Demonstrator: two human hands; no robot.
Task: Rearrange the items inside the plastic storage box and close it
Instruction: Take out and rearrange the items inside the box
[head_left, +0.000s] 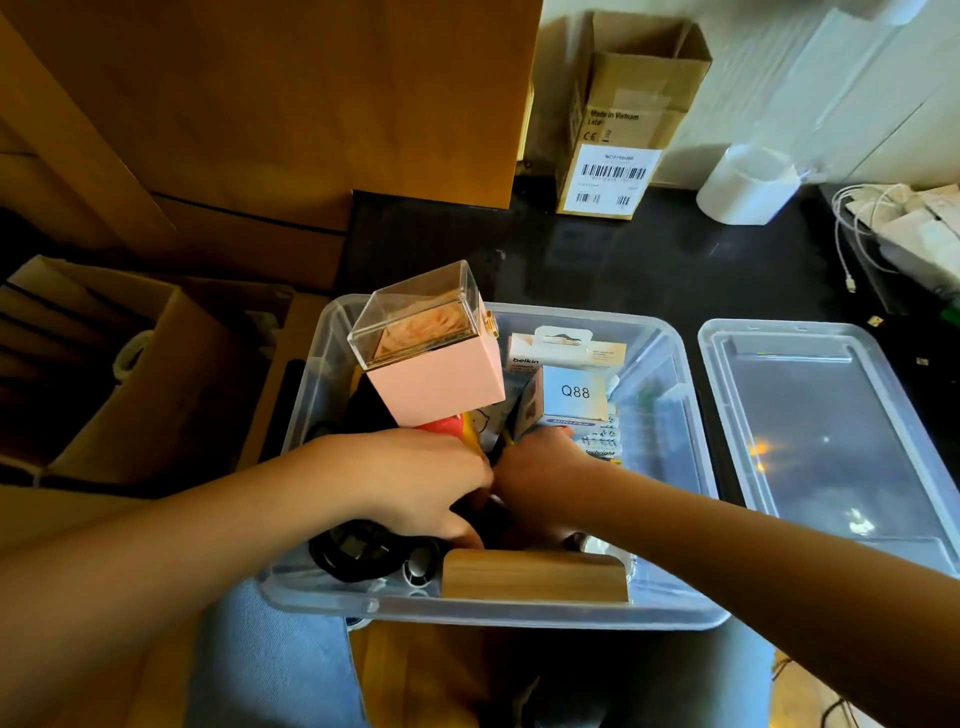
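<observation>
The clear plastic storage box (675, 364) sits in front of me with both my hands inside it. Its clear lid (831, 441) lies flat to the right. My left hand (415, 483) curls round a black item in the middle of the box. My right hand (540, 462) reaches down beside it, its fingertips hidden among the items. A pink box with a clear top (431, 353) stands tilted at the back left. A white Q88 box (574, 395) and a Belkin pack (550, 351) stand at the back. A wooden block (535, 577) leans on the front wall, with black cables (353, 556) at the front left.
An open cardboard box (618, 119) and a white paper roll (748, 182) stand on the dark surface behind. White cables (857, 218) lie at the far right. Brown cardboard boxes (130, 364) crowd the left side. My knees in jeans (270, 665) are below the box.
</observation>
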